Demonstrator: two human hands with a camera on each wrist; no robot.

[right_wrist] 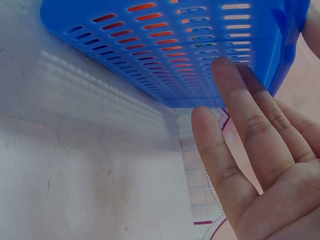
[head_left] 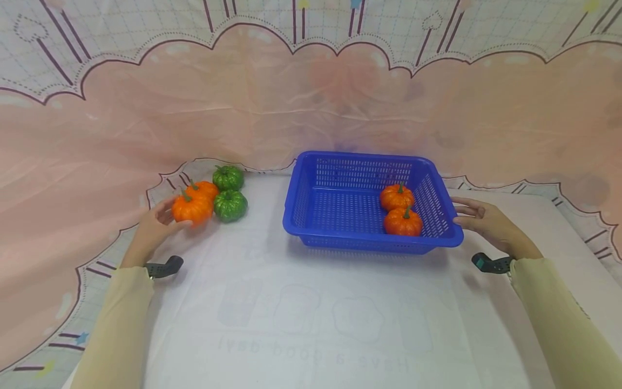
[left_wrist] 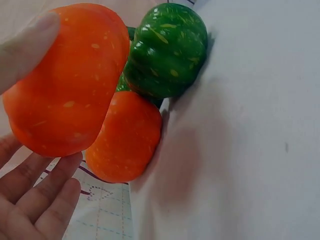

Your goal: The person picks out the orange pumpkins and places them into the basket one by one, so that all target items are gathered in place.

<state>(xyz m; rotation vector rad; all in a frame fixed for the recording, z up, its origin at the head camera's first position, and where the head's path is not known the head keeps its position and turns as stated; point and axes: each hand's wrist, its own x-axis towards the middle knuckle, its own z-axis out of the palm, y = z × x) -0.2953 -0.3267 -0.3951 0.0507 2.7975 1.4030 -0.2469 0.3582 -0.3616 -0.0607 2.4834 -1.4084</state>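
Observation:
My left hand [head_left: 154,224] holds a small orange pumpkin [head_left: 193,210] between thumb and fingers; in the left wrist view this pumpkin [left_wrist: 67,82] appears raised off the table. Just behind it sits a second orange pumpkin [head_left: 208,189]. Two green pumpkins [head_left: 230,206] stand close to its right. At the right end of a blue plastic basket [head_left: 371,241] is my right hand [head_left: 493,229], its fingers extended along the outer wall. Whether every finger touches the basket cannot be told. Inside the basket, at its right side, lie two orange pumpkins [head_left: 403,222].
A white cloth [head_left: 272,346] with faint print covers the table. Behind the basket hangs a pink patterned cloth [head_left: 272,108] that meets the table's back and left edges. Each wrist wears a black camera mount [head_left: 492,263].

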